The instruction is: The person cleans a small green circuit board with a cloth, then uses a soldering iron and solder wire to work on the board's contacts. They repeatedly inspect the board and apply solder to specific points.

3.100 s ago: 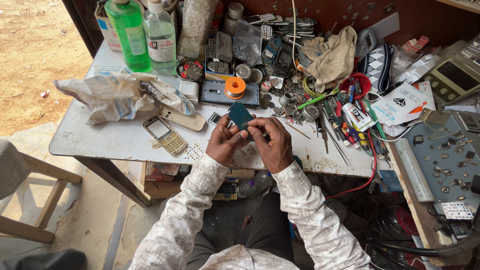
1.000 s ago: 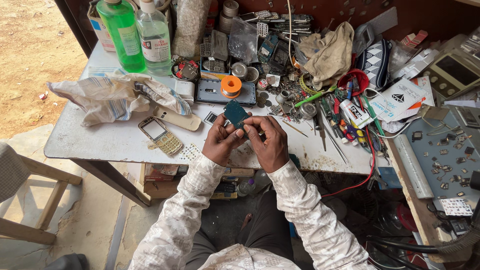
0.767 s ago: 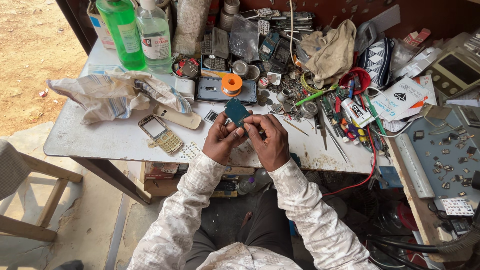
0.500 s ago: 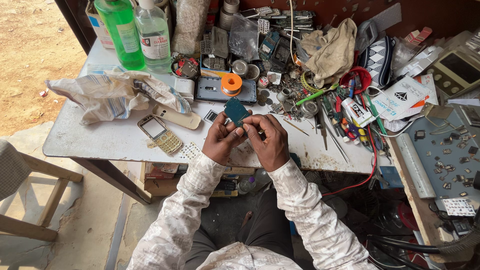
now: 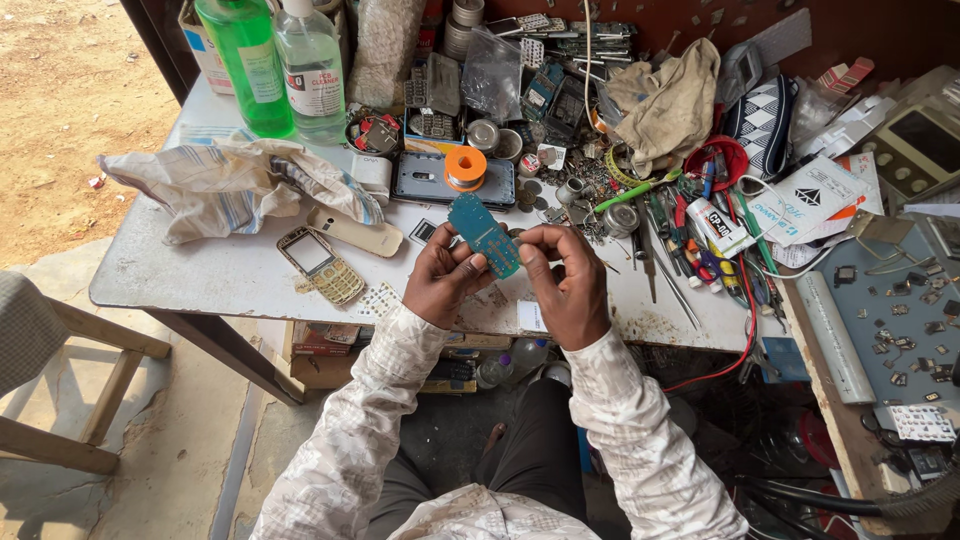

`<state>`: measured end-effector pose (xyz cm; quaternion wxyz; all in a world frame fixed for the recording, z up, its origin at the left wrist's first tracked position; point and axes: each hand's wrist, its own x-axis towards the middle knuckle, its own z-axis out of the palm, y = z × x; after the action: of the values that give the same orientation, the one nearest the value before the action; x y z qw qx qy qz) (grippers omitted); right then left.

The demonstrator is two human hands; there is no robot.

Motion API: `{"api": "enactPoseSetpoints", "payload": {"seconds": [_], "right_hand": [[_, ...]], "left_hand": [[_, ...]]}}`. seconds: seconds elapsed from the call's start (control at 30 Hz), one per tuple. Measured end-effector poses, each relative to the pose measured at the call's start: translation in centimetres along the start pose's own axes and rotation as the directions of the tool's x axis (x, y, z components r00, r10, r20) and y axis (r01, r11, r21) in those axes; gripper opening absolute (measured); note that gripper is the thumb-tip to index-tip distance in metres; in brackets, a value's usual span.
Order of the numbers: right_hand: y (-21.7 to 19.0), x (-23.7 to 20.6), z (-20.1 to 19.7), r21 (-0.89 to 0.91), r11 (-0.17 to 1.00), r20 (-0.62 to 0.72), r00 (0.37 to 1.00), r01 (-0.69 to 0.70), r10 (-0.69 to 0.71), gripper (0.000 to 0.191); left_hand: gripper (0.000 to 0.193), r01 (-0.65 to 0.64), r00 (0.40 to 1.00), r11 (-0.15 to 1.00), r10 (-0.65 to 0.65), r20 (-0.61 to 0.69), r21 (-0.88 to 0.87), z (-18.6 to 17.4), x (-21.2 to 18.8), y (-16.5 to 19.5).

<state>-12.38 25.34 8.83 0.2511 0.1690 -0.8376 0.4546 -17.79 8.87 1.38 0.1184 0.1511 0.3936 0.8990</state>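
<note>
Both hands grasp one blue circuit board (image 5: 484, 234): our left hand (image 5: 446, 280) pinches its lower end from the 8 o'clock side, and our right hand (image 5: 570, 285) closes thumb and fingertips on the same end from 4 o'clock. We hold the board tilted above the near edge of the white table (image 5: 190, 280), its free end pointing to 11 o'clock. At 9 o'clock from the board lies a gold phone front with keypad (image 5: 322, 264). At 12 o'clock an orange spool (image 5: 465, 167) sits on a grey phone case (image 5: 425, 180). At 10 o'clock lies a crumpled cloth (image 5: 225, 185).
</note>
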Motion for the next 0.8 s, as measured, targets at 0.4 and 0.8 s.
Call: {"api": "enactPoseSetpoints", "payload": {"seconds": [0.4,0.8], "right_hand": [[6.2,-3.9,-11.2,-0.529,0.827,-0.026,0.978,-0.189,0.207,0.018],[1.3,-0.8,-4.4,-0.290,0.957,0.151,0.988,0.033,0.012,0.043]], "left_hand": [[0.043,0.024,0.998,0.999,-0.026,-0.050,-0.048,-1.0,0.4,-1.0],[0.045,-0.033,0.997,0.994,0.025,0.077,0.102,-0.6,-0.3,-0.9]]}}
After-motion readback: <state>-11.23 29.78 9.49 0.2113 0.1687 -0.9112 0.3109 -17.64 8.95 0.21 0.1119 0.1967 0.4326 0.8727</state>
